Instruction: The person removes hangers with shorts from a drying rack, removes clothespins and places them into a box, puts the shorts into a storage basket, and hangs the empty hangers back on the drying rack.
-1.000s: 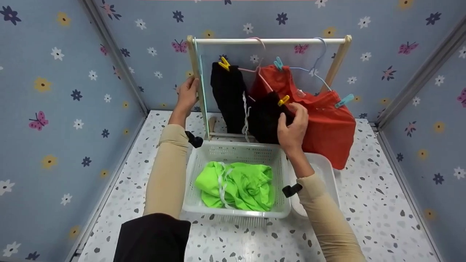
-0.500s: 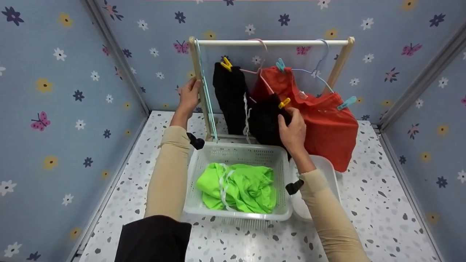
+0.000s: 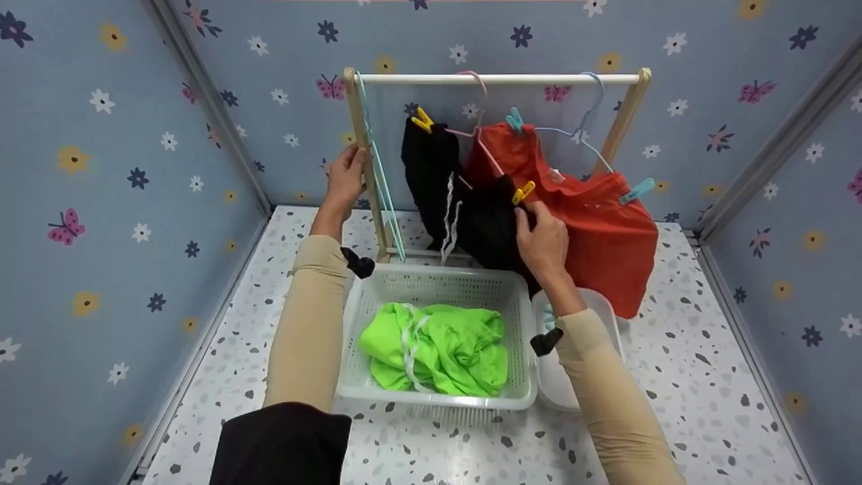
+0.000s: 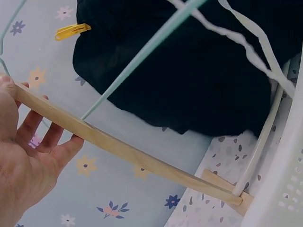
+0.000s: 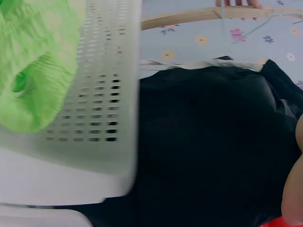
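Observation:
My left hand (image 3: 347, 176) grips the left wooden post (image 4: 118, 146) of a small clothes rack, fingers behind it. My right hand (image 3: 544, 239) pinches the side edge of black shorts (image 3: 488, 219) just below a yellow clothespin (image 3: 523, 192). A second yellow clothespin (image 3: 422, 120) fastens their other upper corner to a pink hanger (image 3: 491, 151). White drawstrings (image 3: 450, 222) dangle from the waist. In the right wrist view the black cloth fills the middle, and only part of the right hand (image 5: 293, 179) shows at the edge.
A red garment (image 3: 613, 236) hangs at right on a blue hanger (image 3: 582, 128) with light-blue clothespins. A bare mint hanger (image 3: 382, 178) hangs beside the left post. In front, a white basket (image 3: 438, 403) holds bright green clothing (image 3: 438, 350), next to a smaller white tub (image 3: 562, 387).
The black shorts have turned a little on their hanger, their left clipped corner shifting right. The mint hanger's lower end has swung right. My right hand has lowered slightly; the left keeps its grip.

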Motion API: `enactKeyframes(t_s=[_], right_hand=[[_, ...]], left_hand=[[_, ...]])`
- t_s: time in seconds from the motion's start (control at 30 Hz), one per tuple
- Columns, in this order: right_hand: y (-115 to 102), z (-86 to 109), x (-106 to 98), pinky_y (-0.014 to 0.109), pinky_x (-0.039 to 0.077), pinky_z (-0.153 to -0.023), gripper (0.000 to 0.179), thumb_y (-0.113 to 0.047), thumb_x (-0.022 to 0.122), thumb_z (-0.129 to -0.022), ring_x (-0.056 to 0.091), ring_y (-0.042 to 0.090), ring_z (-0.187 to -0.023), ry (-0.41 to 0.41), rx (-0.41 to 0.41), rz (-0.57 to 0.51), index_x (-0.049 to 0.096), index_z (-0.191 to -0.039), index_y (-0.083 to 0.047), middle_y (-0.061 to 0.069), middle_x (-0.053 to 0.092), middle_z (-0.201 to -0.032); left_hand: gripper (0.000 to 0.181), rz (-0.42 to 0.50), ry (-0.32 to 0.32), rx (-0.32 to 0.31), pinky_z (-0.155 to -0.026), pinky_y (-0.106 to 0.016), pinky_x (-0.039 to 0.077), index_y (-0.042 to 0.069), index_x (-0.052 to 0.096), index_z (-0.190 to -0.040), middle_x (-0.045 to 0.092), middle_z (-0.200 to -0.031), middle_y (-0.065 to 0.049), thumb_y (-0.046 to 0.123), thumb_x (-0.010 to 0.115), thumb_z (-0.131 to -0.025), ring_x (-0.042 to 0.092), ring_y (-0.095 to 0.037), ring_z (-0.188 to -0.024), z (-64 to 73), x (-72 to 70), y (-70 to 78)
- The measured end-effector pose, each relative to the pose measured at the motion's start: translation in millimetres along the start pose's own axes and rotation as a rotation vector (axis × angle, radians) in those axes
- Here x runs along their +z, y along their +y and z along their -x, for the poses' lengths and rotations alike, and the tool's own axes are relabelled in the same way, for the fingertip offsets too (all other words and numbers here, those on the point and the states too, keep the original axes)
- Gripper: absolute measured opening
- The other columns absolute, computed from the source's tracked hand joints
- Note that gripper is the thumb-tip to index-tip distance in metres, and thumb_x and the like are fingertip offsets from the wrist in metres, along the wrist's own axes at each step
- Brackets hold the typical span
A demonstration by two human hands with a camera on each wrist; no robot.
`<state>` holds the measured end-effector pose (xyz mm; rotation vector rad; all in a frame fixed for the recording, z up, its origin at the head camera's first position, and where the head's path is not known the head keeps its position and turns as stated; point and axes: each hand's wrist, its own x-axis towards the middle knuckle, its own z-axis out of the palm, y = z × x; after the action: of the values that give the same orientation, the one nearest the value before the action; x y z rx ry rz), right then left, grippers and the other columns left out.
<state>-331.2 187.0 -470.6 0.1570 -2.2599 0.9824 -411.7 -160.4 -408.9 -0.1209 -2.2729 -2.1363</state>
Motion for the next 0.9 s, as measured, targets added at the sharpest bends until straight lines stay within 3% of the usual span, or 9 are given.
enactKeyframes(t_s=[0.17,0.37,0.53,0.67,0.9], right_hand=[[-5.9,-5.1,-11.0,0.04,0.048,-0.064,0.028,-0.033,0.066,-0.093,0.06,0.023,-0.067,0.064,0.015,0.043,0.07,-0.086,-0.006,0.009,0.066,-0.073],[-13.2,-8.2,-22.4,0.042,0.049,-0.063,0.027,-0.032,0.068,-0.092,0.061,0.024,-0.066,0.099,-0.012,0.04,0.071,-0.085,-0.006,0.009,0.068,-0.074],[-19.4,-8.9,-33.7,0.04,0.048,-0.064,0.026,-0.03,0.069,-0.091,0.062,0.023,-0.066,0.127,-0.021,0.007,0.072,-0.083,-0.006,0.008,0.068,-0.076],[-28.2,-10.8,-48.2,0.037,0.046,-0.064,0.027,-0.03,0.07,-0.09,0.059,0.02,-0.066,0.143,-0.025,-0.026,0.071,-0.081,-0.004,0.008,0.067,-0.075],[-48.7,-10.7,-80.9,0.028,0.045,-0.067,0.031,-0.032,0.069,-0.091,0.055,0.016,-0.068,0.132,-0.004,-0.067,0.073,-0.086,-0.002,0.007,0.067,-0.077]], left_hand=[[0.052,0.009,0.0,-0.011,-0.106,-0.048,0.033,0.015,0.032,-0.152,0.035,-0.151,-0.009,0.032,0.04,-0.104,0.033,-0.021,-0.138,0.8,-1.3,-2.0],[0.053,0.032,0.002,-0.006,-0.107,-0.05,0.031,0.015,0.033,-0.152,0.034,-0.151,-0.01,0.034,0.041,-0.103,0.032,-0.022,-0.138,-5.0,-2.2,-4.9],[0.056,0.038,0.004,0.021,-0.107,-0.049,0.032,0.018,0.031,-0.153,0.033,-0.151,-0.007,0.039,0.042,-0.102,0.032,-0.021,-0.138,-15.0,-4.6,-21.4],[0.056,0.029,0.018,0.06,-0.107,-0.049,0.033,0.019,0.034,-0.151,0.037,-0.148,-0.006,0.042,0.043,-0.101,0.036,-0.021,-0.135,-19.7,-4.8,-30.4],[0.052,0.043,0.011,0.093,-0.106,-0.049,0.034,0.018,0.04,-0.149,0.04,-0.145,-0.007,0.04,0.043,-0.102,0.039,-0.021,-0.132,-22.3,-4.3,-28.8]])
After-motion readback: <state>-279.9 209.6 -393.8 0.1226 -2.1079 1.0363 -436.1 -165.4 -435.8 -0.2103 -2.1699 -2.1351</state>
